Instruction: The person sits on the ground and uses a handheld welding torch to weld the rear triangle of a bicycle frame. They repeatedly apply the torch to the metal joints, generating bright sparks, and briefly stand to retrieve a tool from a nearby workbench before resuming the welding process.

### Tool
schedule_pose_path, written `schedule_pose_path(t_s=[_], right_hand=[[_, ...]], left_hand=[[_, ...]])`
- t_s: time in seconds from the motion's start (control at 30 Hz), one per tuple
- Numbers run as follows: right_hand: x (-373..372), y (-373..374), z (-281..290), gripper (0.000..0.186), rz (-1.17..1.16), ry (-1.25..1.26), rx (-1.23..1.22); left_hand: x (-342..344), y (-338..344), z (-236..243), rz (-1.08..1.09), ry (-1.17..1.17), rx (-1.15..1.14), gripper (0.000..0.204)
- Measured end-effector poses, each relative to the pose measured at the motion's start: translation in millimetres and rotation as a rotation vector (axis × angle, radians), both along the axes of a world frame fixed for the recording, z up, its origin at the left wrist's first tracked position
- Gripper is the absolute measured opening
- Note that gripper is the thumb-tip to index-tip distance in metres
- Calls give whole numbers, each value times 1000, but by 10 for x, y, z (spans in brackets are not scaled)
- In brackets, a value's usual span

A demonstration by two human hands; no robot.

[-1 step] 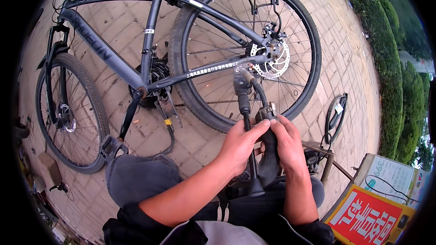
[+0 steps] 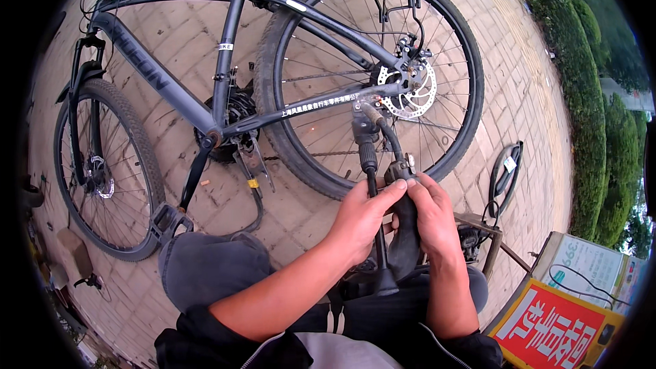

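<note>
Both my hands meet low in the middle of the view, thumbs nearly touching. My left hand (image 2: 365, 212) is closed around the top of a thick black rubber tube (image 2: 404, 229), its thumb on a dark fitting with a small metal lever (image 2: 409, 162). From the other side, my right hand (image 2: 434, 215) is closed on the same tube, thumb on top. A short dark hose (image 2: 391, 138) runs from the fitting to a worn metal head (image 2: 362, 113). Below that head, a black rod (image 2: 381, 246) with a flared lower end passes by my left fingers, which partly hide it.
A dark grey bicycle (image 2: 229, 82) lies ahead on the brick paving. Its rear wheel (image 2: 471, 96) is beyond my hands. To the right are a black loop-shaped item (image 2: 506, 174), a metal frame (image 2: 493, 249), a red and yellow sign (image 2: 553, 324) and a hedge (image 2: 581, 96).
</note>
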State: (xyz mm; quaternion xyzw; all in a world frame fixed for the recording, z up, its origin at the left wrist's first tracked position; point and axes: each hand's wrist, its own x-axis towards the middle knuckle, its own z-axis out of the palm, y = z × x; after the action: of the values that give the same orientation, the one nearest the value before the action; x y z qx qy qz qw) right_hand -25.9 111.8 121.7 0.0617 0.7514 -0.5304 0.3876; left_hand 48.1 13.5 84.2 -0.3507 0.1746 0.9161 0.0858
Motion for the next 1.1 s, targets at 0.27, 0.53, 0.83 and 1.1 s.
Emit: schedule_pose_path(t_s=[0.27, 0.53, 0.83, 1.1], right_hand=[[-142, -30, 58, 29, 30, -57, 2], [-298, 112, 63, 36, -54, -308, -69], [-301, 241, 56, 44, -142, -490, -408], [-131, 350, 110, 54, 75, -404, -323]], left_hand=[[-46, -51, -107, -59, 67, 147, 27], [-78, -54, -62, -89, -70, -127, 54], [-27, -35, 0, -37, 50, -1306, 51], [-142, -3, 20, -63, 213, -1219, 40]])
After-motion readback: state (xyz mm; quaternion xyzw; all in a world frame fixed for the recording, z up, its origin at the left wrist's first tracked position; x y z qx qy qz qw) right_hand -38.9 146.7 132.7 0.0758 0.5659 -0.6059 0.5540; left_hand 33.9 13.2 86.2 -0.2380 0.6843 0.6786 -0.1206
